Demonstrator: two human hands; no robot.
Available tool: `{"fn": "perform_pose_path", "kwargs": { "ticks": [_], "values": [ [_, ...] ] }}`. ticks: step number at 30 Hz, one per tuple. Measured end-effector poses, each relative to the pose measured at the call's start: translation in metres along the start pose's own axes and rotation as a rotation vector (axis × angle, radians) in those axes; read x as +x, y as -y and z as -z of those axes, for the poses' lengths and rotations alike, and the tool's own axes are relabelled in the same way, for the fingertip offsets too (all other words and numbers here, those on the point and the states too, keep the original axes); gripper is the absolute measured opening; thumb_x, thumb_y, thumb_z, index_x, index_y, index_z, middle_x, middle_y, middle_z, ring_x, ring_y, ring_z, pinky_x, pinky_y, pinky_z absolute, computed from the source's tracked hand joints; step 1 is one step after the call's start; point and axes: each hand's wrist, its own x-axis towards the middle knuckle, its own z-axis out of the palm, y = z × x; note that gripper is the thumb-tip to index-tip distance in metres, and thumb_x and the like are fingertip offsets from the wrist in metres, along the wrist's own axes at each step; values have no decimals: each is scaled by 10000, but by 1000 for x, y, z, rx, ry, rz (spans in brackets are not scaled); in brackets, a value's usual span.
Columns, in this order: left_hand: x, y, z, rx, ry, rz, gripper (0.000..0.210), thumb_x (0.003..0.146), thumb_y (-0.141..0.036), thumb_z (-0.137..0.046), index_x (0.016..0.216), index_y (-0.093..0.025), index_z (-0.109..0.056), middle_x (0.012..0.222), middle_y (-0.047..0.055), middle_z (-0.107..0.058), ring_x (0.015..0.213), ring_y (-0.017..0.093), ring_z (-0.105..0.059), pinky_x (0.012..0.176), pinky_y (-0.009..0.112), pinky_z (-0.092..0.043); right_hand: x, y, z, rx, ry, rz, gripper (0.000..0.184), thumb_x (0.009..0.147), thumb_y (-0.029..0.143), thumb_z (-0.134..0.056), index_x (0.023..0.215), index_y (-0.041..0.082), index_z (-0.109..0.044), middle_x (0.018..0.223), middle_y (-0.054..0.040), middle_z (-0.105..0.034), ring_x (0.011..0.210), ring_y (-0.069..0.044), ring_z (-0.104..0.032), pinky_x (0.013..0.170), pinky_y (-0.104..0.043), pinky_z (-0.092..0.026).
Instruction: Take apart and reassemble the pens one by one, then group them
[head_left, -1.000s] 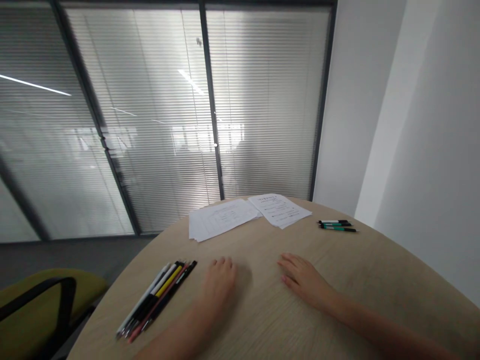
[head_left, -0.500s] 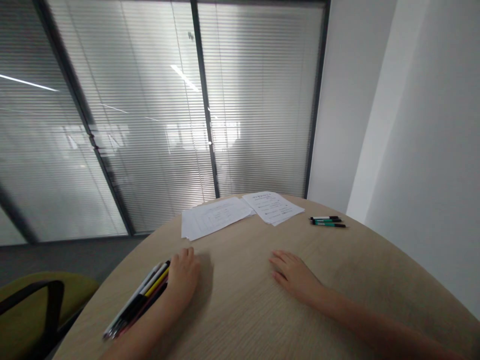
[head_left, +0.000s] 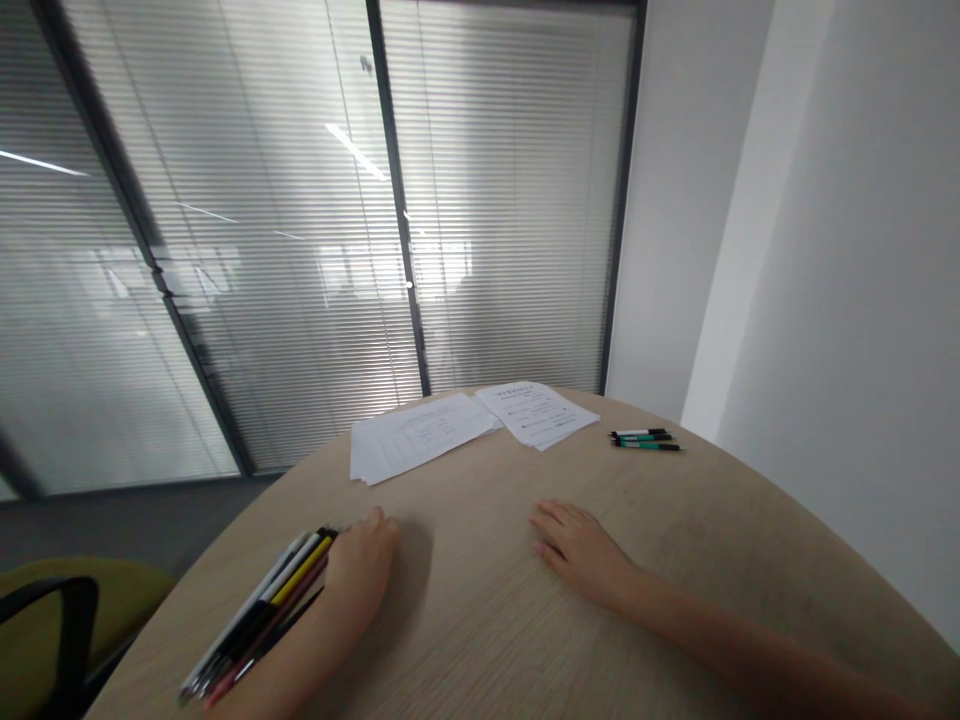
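Note:
My left hand (head_left: 364,562) is bent down at the upper right end of a bundle of pens (head_left: 274,600) on the left of the table. Its fingers are curled together, and their tips are hidden behind the knuckles. Whether a pen is pinched in them does not show. White, yellow, black and reddish barrels lie side by side in the bundle, slanting toward the lower left. My right hand (head_left: 579,545) rests palm down on the bare wood with its fingers stretched out. Nothing is in it.
The round wooden table (head_left: 465,620) carries a left stack of printed sheets (head_left: 420,440) and a right stack of sheets (head_left: 536,412) at the far side. Several green, white and black pens (head_left: 645,440) lie at the back right. A yellow-green chair (head_left: 124,600) stands at left.
The view has shifted slightly to the right. My left hand's fingers look more bunched, and the pen bundle shows more fully beside it. My right hand stays flat on the table.

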Motion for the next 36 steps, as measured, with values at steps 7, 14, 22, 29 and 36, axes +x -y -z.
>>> {"fn": "perform_pose_path", "kwargs": {
  "ticks": [7, 14, 22, 29, 36],
  "values": [
    [-2, -9, 4, -107, 11, -124, 350, 699, 59, -339, 821, -125, -611, 790, 98, -658, 758, 211, -608, 664, 322, -464, 0, 1, 1, -2, 10, -7, 317, 798, 239, -453, 1088, 149, -544, 1203, -111, -497, 1098, -232, -436, 927, -388, -326],
    [-3, 2, 30, -654, -558, -156, 214, 792, -218, -423, 950, -191, -565, 863, 58, -631, 765, 179, -588, 677, 298, -483, 0, 0, 0, 14, 26, -12, 310, 794, 240, -442, 1072, 157, -552, 1208, -118, -490, 1099, -239, -433, 921, -397, -324],
    [3, -4, 36, -1794, -389, 247, 246, 600, -245, -654, 834, -181, -616, 708, -24, -590, 638, 111, -572, 629, 225, -509, 1, -6, -2, 258, -56, -18, 304, 829, 257, -372, 1061, 170, -547, 1109, -88, -564, 1029, -198, -485, 907, -353, -335],
    [4, -35, 11, -2216, 38, 544, 100, 632, -48, -640, 685, -130, -615, 654, -12, -608, 601, 61, -574, 617, 132, -486, -2, -12, 2, 700, -35, -151, 501, 873, 432, -195, 777, 158, -603, 749, -63, -642, 748, -170, -584, 748, -316, -419],
    [0, -51, -4, -2231, 178, 623, 138, 652, -3, -610, 654, -141, -601, 654, -18, -615, 594, 54, -573, 624, 131, -468, 0, -10, 9, 635, 56, -125, 442, 838, 464, -265, 588, 183, -497, 621, -20, -543, 635, -155, -521, 639, -282, -388]
  ]
}}
